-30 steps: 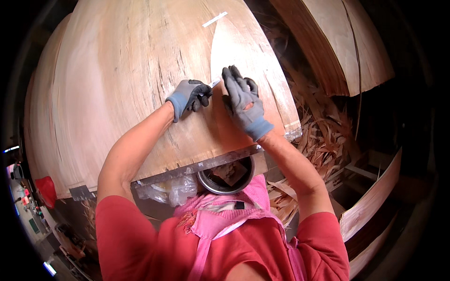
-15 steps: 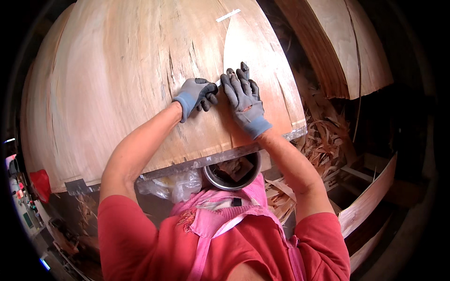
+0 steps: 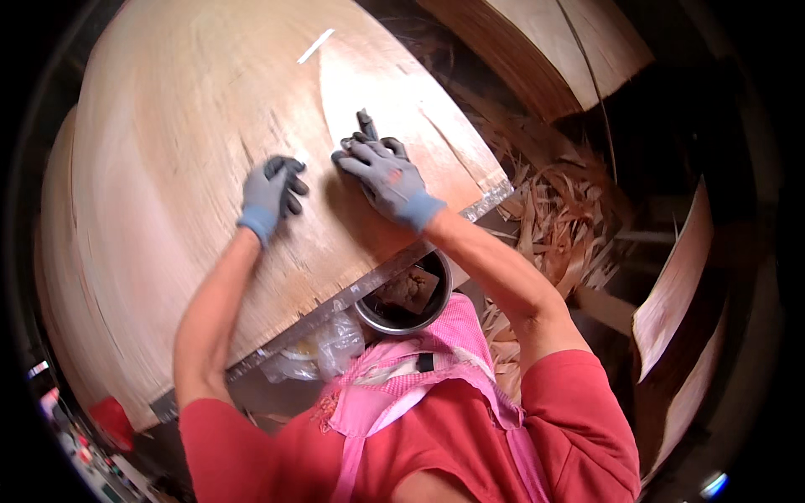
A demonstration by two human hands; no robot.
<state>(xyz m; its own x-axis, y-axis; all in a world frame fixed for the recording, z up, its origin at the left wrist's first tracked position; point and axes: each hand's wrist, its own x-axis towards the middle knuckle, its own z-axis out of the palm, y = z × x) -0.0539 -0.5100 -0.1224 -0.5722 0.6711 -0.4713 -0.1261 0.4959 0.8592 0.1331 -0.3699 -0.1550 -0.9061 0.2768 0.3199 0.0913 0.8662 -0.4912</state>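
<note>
A large pale wood veneer sheet (image 3: 168, 193) lies under both hands, with a brighter, curved-edged veneer piece (image 3: 377, 80) on its right part. My left hand (image 3: 270, 194), in a grey and black glove, is just above the sheet, its fingers curled together. A tiny white bit shows at its fingertips, too small to make out. My right hand (image 3: 386, 174), in a matching glove, is over the brighter piece, fingers bent around a slim dark tool (image 3: 366, 123) whose end sticks out beyond them. Farther up, a short white tape strip (image 3: 316, 46) crosses the curved edge.
A metal bowl (image 3: 362, 312) with brown pieces inside sits beneath the sheet's near edge, beside a clear plastic bag (image 3: 335, 342). Wood shavings (image 3: 558, 222) heap on the right. More stacked veneer (image 3: 579, 42) stands at the far right. Something red (image 3: 111, 422) hangs at lower left.
My hands have drawn apart, the left moving away leftward. My right hand's fingers, spread flat before, are now bent. The view has turned, so the sheet appears tilted and shifted left.
</note>
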